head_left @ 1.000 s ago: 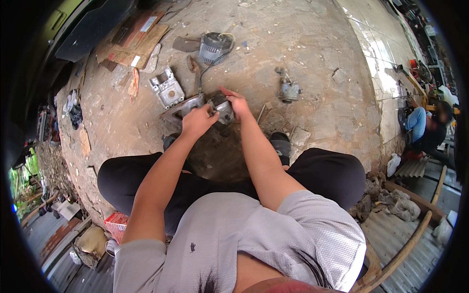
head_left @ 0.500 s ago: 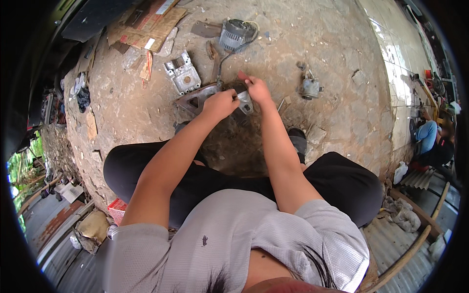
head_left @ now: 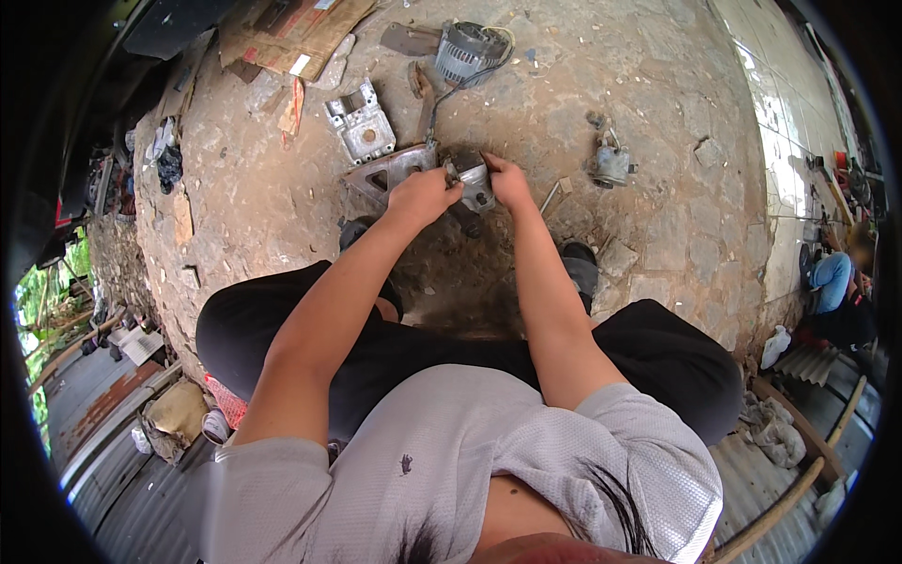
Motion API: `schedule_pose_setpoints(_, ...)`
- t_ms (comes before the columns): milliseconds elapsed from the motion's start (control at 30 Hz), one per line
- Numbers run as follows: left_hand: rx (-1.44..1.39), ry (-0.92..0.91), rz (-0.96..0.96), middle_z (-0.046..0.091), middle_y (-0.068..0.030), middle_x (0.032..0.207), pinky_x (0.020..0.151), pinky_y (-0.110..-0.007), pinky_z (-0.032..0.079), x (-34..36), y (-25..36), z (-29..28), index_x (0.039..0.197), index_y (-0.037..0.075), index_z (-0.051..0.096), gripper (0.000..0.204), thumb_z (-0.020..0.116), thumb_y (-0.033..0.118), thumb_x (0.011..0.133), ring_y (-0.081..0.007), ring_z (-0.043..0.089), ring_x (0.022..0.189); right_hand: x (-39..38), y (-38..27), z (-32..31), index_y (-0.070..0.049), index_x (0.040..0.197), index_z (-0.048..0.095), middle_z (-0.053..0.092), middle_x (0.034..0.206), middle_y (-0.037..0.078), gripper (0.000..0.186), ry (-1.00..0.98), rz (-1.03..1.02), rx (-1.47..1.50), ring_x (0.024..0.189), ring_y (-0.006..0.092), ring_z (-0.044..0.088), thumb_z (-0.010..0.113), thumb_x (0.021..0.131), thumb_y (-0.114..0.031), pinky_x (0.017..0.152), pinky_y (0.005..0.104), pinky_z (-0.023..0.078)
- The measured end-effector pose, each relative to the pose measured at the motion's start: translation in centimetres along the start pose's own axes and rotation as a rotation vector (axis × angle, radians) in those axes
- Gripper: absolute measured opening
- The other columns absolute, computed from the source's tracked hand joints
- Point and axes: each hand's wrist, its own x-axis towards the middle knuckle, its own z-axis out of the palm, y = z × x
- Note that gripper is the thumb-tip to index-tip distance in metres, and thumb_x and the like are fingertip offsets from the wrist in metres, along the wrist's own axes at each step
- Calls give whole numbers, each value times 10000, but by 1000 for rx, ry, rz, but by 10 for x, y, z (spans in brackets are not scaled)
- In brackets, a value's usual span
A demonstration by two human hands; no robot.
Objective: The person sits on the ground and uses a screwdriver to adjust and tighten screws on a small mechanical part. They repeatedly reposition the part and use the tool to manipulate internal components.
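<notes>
Between my feet is a grey metal machine part (head_left: pixel 477 193) with a dark upper face, apparently a casting. My left hand (head_left: pixel 423 197) is closed on its left edge, fingers curled around it. At its right edge my right hand (head_left: pixel 509 182) is also closed, thumb and fingers pinched together; what they hold is hidden. A triangular metal bracket (head_left: pixel 385 172) lies just left of the part, partly behind my left hand. Beyond the bracket rests a silvery cast housing (head_left: pixel 363 127).
An alternator (head_left: pixel 467 54) with a cable lies farther off, beside a rusty metal strip (head_left: pixel 423 94). To the right sits a small metal motor-like part (head_left: pixel 612 164); a thin rod (head_left: pixel 550 195) is nearer. Cardboard (head_left: pixel 296 38) covers the far left ground. Another person (head_left: pixel 836 282) sits far right.
My right hand has come down and nearer to the metal part's right edge. The small reddish piece at its fingertips no longer shows. My left hand keeps its hold; the whole view has shifted slightly.
</notes>
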Motion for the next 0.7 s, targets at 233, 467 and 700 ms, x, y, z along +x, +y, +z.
schedule_pose_setpoints(233,-10,-36,16,747,-120,789,717,-439,563,6,2,-2,1131,49,699,481,612,506,1010,-248,730,638,-20,-44,14,-145,1368,712,698,1366,171,609,264,-182,-42,1297,324,659,478,840,49,1087,406,506)
schedule_pose_setpoints(467,35,-92,60,763,-166,923,794,-472,562,11,7,-7,1157,55,706,491,629,512,994,-319,748,807,-22,-27,0,-146,1325,743,732,1285,183,562,229,-14,56,1232,328,693,499,852,34,1064,389,520)
schedule_pose_setpoints(700,46,-54,56,756,-202,1102,915,-504,545,16,9,-9,1200,68,709,497,645,506,975,-393,710,1074,-18,-17,-10,-57,1307,743,738,1327,156,546,129,147,125,1255,261,692,469,851,69,1078,353,505)
